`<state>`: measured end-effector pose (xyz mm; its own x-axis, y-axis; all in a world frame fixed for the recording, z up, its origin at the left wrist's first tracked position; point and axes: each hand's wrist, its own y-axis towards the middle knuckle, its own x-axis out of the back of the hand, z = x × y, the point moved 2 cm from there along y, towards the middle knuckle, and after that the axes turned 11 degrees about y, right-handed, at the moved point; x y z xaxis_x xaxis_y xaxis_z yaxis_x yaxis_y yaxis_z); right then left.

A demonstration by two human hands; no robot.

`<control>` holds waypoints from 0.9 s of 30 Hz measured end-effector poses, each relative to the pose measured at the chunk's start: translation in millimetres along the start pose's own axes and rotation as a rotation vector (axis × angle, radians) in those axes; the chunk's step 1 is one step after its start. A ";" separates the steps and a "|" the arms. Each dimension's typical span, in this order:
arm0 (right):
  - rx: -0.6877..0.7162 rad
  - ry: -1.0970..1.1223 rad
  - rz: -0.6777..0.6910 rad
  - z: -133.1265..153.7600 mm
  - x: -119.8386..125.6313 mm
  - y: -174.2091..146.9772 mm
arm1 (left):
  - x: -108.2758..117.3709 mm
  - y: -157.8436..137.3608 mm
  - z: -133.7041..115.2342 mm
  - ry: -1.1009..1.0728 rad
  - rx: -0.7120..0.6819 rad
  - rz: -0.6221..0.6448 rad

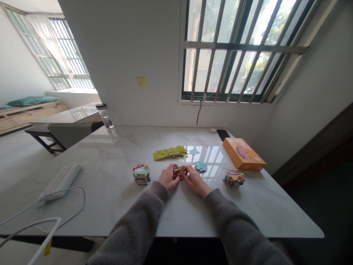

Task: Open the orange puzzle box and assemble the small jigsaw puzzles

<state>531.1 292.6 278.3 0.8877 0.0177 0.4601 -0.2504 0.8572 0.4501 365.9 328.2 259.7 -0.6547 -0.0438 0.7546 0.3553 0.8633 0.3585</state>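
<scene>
My left hand (168,177) and my right hand (195,179) meet at the middle of the table, fingers closed round a small bunch of red and tan puzzle pieces (179,171). The fingers partly cover these pieces. Just beyond them lies a fanned row of yellow-green puzzle pieces (169,152). Light blue puzzle pieces (200,166) are heaped beside my right hand, and a single blue piece (194,151) lies behind that heap. To the left stands a stack of mixed puzzle pieces (141,174); another colourful stack (234,178) stands to the right.
An orange box (243,154) sits at the right edge, with a black phone (223,135) behind it. A clear bottle (105,116) stands at the back left corner. On the left are a white power strip (61,182) and looping cables (82,198). The wall borders the table's back.
</scene>
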 end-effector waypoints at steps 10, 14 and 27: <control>-0.060 0.039 -0.055 -2.9 3.1 -0.1 | 0.3 1.2 -1.6 -0.315 0.027 0.078; -0.161 0.111 -0.103 -3.6 5.8 1.3 | 1.3 1.2 -1.4 -0.234 0.037 0.078; -0.348 0.686 -0.312 -7.8 17.1 6.3 | 4.8 1.4 -1.1 -0.368 0.101 0.145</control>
<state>547.8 302.3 283.0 0.9633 -0.0335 -0.2663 0.0798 0.9831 0.1649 364.0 328.7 264.5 -0.8041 0.2488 0.5399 0.4062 0.8931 0.1935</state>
